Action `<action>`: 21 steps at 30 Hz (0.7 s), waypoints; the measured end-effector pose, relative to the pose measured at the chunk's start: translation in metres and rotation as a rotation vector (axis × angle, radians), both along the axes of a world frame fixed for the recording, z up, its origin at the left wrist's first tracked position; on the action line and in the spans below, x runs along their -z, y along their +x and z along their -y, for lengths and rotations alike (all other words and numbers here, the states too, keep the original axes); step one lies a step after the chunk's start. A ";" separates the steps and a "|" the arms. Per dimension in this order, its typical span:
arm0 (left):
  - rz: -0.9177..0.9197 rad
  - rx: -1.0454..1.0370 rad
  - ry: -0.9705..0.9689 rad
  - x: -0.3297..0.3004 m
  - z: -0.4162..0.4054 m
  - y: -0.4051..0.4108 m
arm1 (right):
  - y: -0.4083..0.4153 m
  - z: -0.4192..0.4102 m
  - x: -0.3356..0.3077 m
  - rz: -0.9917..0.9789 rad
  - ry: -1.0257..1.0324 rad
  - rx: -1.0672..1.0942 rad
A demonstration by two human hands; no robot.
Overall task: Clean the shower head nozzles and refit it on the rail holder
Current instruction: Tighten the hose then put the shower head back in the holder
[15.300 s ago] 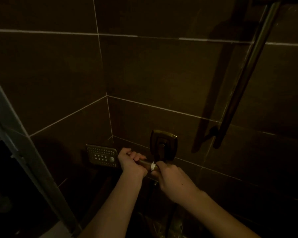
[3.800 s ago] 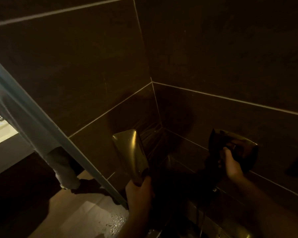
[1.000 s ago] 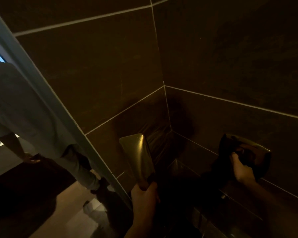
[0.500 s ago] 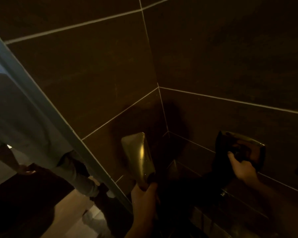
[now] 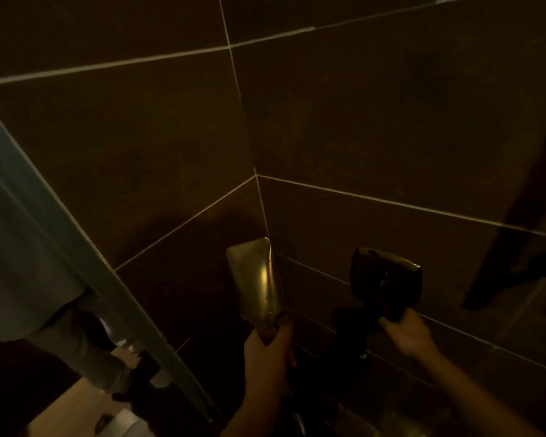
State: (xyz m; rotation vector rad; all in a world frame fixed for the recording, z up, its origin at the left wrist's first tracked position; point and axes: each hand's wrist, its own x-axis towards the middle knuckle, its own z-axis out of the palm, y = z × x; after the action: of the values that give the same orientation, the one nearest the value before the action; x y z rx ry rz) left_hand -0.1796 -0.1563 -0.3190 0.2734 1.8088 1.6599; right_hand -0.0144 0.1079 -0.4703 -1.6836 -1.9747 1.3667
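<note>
While your left hand (image 5: 267, 348) grips shower head (image 5: 257, 279) near tiled corner (image 5: 260, 197), your right hand (image 5: 405, 334) fingers curl under wall control (image 5: 386, 279); grip unclear.

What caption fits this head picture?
Left hand grips the shower head; right hand reaches the wall control.

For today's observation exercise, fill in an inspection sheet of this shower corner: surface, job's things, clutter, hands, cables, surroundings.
Surface: dark wall tiles, pale grout lines.
Job's things: shower head, held upright, shiny back to camera; nozzles not visible.
Clutter: nothing seen.
Hands: left hand grips the shower head's handle; right hand at the lower edge of the wall control, grip unclear.
Cables: hose not discernible in the dark.
Surroundings: glass screen at left, a person's legs behind it.
</note>
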 end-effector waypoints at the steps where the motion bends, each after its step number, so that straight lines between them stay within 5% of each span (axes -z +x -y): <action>1: 0.019 0.044 0.019 -0.001 -0.003 0.004 | 0.000 0.030 -0.034 -0.044 0.005 -0.022; 11: 0.189 0.385 0.145 -0.027 -0.045 0.077 | 0.026 0.201 -0.174 -0.257 0.143 -0.165; 21: 0.108 0.818 0.132 -0.057 -0.042 0.156 | 0.105 0.239 -0.216 -0.066 0.329 0.113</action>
State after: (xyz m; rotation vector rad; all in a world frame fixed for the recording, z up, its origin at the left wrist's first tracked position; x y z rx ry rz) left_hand -0.0234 -0.1143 -0.2620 0.8359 1.2434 1.1652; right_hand 0.0908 -0.1308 -0.2538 -1.5493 -1.9111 0.9817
